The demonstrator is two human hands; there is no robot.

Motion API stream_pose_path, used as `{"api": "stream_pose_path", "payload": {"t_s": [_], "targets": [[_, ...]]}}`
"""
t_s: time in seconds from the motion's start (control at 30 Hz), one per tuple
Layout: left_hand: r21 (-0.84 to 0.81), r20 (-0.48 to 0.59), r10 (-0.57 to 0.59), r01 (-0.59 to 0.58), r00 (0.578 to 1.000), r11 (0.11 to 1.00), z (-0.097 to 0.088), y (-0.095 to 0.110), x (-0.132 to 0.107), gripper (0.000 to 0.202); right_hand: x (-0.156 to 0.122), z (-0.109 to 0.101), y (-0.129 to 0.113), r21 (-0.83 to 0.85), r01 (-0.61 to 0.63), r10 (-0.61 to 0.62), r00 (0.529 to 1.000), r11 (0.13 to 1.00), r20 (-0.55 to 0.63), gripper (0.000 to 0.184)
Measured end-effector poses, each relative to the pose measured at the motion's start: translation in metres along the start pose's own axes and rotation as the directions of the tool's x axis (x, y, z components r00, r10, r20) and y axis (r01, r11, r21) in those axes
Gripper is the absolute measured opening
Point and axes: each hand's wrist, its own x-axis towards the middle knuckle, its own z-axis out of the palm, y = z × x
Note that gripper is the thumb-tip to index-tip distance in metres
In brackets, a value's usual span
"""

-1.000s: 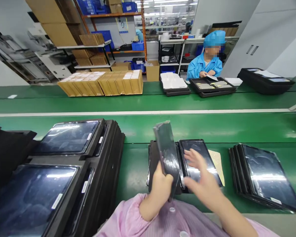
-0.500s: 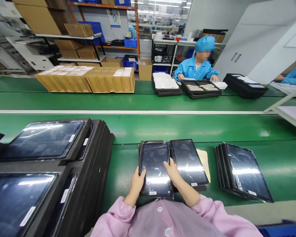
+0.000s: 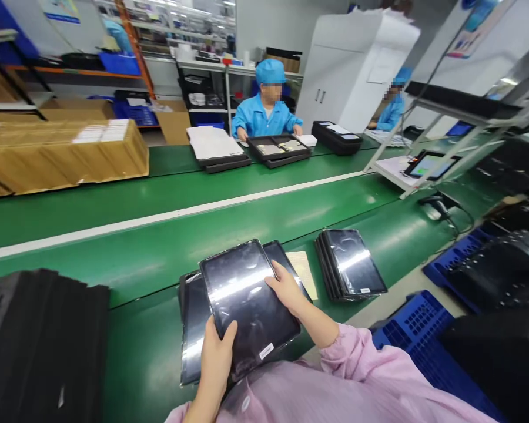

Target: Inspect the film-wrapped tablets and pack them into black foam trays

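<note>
Held tablet: the black tablet (image 3: 251, 299) is in front of the person's body, raised and tilted over the worktop (image 3: 143, 358), with its glossy front turned upward and a white label (image 3: 267, 351) near the bottom edge.
Left grip: the left hand (image 3: 217, 355) is closed on the lower left edge of this tablet, and the thumb lies on the front.
Right grip: the right hand (image 3: 288, 291) is closed on the right edge, also with the thumb on the front; some fingers are hidden.
Tablets below: one lying tablet (image 3: 191, 338) shows at the left and another (image 3: 286, 261) at the upper right, both partly covered by the held one. If it touches them, I cannot tell.
Paper: a yellowish sheet (image 3: 306, 273) lies just beside the right lying tablet.
Tablet stack: several tablets (image 3: 355, 261) are piled near the paper, on its right side, the top one with front upward.
Black pile: a tall dark pile (image 3: 48, 346) stands at the left, well apart from the hands.
Far side: beyond the white strip (image 3: 180, 214), a co-worker in blue (image 3: 267, 114) has both hands near a black tray (image 3: 277, 150).
Right side: a scanner (image 3: 436, 205) rests on the worktop, and blue crates (image 3: 417, 329) are lower down.
</note>
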Motion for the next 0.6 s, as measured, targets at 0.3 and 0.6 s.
{"api": "stream_pose_path", "payload": {"t_s": [0.3, 0.6], "targets": [[0.199, 0.116, -0.070, 0.046, 0.991, 0.979, 0.089, 0.008, 0.042, 0.037, 0.046, -0.071, 0.041, 0.032, -0.209, 0.210, 0.977, 0.977, -0.028, 0.039], [-0.166, -0.030, -0.134, 0.127, 0.991, 0.978, 0.094, 0.008, 0.019, 0.055, 0.020, -0.083, 0.037, 0.211, -0.159, 0.139, 0.985, 0.965, 0.105, 0.060]]}}
